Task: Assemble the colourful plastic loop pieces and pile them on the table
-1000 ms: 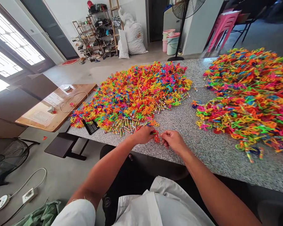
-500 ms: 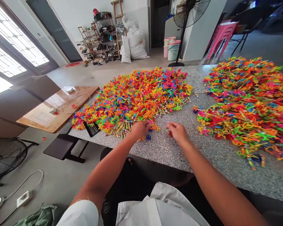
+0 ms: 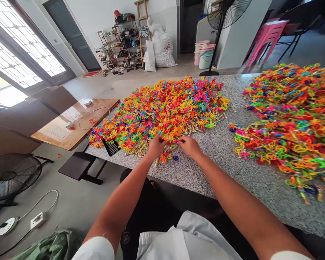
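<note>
A large heap of small bright plastic pieces (image 3: 168, 104) covers the middle of the speckled stone table (image 3: 184, 175). Along the heap's front edge lies a row of thin tubes with yellow patterned wraps (image 3: 141, 147). My left hand (image 3: 156, 147) is closed in a pinch beside these tubes. Facing it, my right hand (image 3: 190, 146) pinches at the heap's near edge, with bits of pink and green by its fingertips. Whatever either hand holds is too small to make out. A dark blue plastic ring (image 3: 176, 158) lies on the stone between and just below the hands, beside a few loose orange and yellow pieces.
A second heap of similar pieces (image 3: 292, 126) spreads over the table's right side. A black slotted tray (image 3: 111, 147) sits at the left edge. Beyond are a low wooden table (image 3: 78, 119), a standing fan (image 3: 219, 32) and white sacks (image 3: 164, 50).
My right hand has moved left to the heap's edge, close to my left hand. Loose pieces now lie below my left hand. The view has shifted slightly.
</note>
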Demonstrator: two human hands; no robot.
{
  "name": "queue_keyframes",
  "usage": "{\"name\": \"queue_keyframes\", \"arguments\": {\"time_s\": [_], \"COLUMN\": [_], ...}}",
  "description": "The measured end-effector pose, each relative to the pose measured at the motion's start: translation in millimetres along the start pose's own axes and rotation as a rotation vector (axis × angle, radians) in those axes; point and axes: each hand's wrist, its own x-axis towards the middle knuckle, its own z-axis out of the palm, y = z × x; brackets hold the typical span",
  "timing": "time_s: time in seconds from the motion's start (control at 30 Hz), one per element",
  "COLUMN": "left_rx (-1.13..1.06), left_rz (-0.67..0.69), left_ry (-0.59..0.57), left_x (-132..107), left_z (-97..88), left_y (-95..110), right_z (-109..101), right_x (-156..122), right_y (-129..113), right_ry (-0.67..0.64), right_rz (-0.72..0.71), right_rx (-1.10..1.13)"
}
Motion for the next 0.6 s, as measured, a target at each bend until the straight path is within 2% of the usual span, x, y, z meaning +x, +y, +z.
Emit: {"name": "queue_keyframes", "arguments": {"time_s": [0.1, 0.17, 0.23, 0.3, 0.37, 0.47, 0.53, 0.6], "left_rx": [-0.421, -0.625, -0.766, -0.860, -0.916, -0.979, -1.012, -1.016], "left_rz": [-0.148, -0.225, -0.272, -0.295, -0.298, -0.282, -0.267, -0.263], "left_ry": [-0.082, -0.145, -0.167, -0.182, -0.208, -0.251, -0.283, -0.318], "left_x": [-2, -8, -15, -22, -27, -31, -33, -35], "left_z": [-15.4, -20.5, -22.1, -21.2, -18.4, -11.3, -5.8, -1.2], "left_y": [-11, -15, -17, -16, -15, -11, -8, -5], "right_z": [11, 16, 18, 18, 15, 11, 8, 5], "right_x": [-11, -16, -19, -22, -25, -34, -40, -46], "right_y": [-13, -19, -22, -20, -18, -16, -17, -20], "right_ry": [-0.177, -0.215, -0.197, -0.153, -0.143, -0.196, -0.209, -0.198], "right_rz": [-0.142, -0.139, -0.119, -0.068, 0.030, 0.160, 0.189, 0.200], "right_rx": [-0.153, -0.251, -0.234, -0.050, 0.285, 0.791, 0.982, 1.079]}}
